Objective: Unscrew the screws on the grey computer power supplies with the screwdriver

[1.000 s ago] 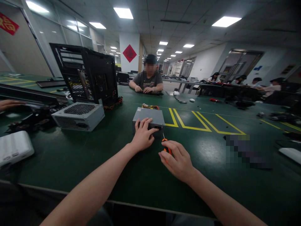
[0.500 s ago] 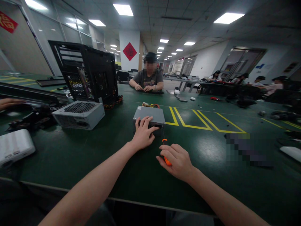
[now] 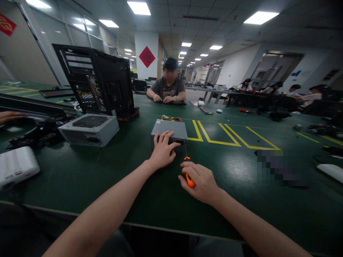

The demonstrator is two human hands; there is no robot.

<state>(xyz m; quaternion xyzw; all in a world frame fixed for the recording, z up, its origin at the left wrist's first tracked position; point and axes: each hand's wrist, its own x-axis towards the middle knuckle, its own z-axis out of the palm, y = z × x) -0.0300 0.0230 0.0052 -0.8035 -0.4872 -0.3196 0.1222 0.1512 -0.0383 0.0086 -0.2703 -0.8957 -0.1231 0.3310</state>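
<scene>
On the green table, dead ahead, my left hand is pressing flat, fingers spread, on the near edge of the small grey power supply (not gripping it). My right hand is closing around the orange-handled screwdriver, shaft pointing at the unit's near right corner. A bigger power supply is sitting well to the left.

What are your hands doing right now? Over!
Left hand flat on grey power supply. Right hand gripping orange screwdriver, tip at the box's near face. Nothing between them.
</scene>
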